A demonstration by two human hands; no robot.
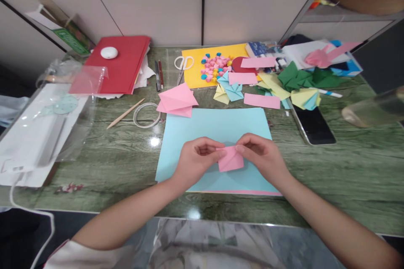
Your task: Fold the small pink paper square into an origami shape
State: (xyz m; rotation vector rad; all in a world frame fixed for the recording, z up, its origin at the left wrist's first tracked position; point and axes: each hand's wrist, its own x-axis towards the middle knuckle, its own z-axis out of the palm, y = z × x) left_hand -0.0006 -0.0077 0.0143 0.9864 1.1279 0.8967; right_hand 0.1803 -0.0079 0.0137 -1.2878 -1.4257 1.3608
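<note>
Between my two hands is a small folded pink paper [231, 162], with a diagonal crease line across its face. My left hand [200, 156] pinches its upper left corner between thumb and fingers. On the upper right corner, the thumb and fingers of my right hand [260, 151] are closed in the same way. The paper is held just over a stack of light blue sheets [195, 128], whose near edge shows a pink sheet below. Beyond the stack's far left corner lie larger folded pink papers [178, 98].
Left of the stack are a tape roll [147, 115] and a pointed wooden stick [126, 113]. White scissors [183, 64], pink strips [261, 101] and folded green paper [295, 77] lie at the back. A phone [315, 126] and a clear bottle [372, 107] stand to the right.
</note>
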